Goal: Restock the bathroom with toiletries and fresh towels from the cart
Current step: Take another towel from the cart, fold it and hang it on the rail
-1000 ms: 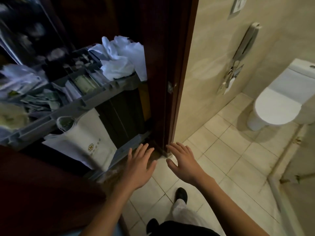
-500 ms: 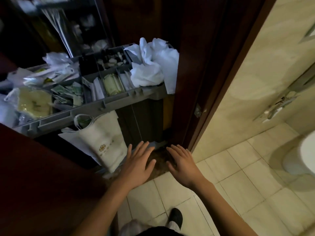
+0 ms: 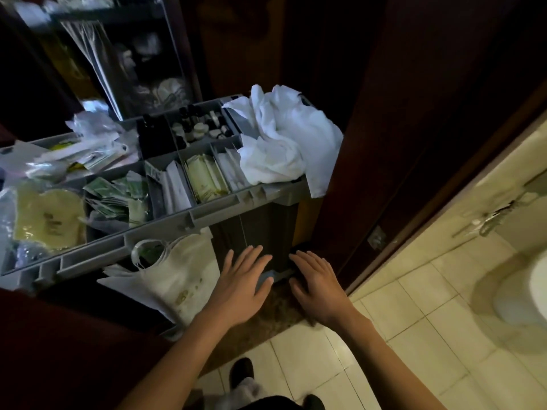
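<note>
Both hands empty: left hand [image 3: 242,287] and right hand [image 3: 319,288] spread flat, fingers straight, apart, held low in front of the cart [image 3: 189,218]. White towels [image 3: 281,146] heaped on its right end, one corner hanging over the rim. Small bottles [image 3: 201,128] and sachets [image 3: 207,180] sit in tray compartments just left. Judgement: take towels first — scoop the heap from beneath with both palms, so nothing drags across the compartments.
</note>
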Motion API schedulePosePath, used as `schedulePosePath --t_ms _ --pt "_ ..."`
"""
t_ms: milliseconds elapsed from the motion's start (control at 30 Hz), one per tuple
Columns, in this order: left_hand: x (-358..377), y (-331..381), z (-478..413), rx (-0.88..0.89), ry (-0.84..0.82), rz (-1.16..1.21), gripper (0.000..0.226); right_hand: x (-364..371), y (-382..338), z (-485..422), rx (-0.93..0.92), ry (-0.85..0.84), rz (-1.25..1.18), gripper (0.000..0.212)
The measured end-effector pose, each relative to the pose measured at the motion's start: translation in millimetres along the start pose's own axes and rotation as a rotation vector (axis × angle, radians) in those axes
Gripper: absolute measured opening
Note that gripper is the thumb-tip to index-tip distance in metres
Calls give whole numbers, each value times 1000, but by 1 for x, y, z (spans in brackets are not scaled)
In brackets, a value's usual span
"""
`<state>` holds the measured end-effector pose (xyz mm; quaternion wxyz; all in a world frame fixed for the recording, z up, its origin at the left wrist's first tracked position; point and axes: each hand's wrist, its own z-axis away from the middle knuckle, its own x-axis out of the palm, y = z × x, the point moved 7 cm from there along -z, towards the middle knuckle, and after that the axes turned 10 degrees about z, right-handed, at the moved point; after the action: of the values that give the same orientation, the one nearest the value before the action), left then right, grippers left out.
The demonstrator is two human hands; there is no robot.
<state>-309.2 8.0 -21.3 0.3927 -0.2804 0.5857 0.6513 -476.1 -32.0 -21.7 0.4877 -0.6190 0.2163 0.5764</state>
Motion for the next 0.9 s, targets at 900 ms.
schedulePosePath --t_ms 900 --pt "-102 -40 -157 162 52 -42 55 -84 8 -173 16 267 -24 52"
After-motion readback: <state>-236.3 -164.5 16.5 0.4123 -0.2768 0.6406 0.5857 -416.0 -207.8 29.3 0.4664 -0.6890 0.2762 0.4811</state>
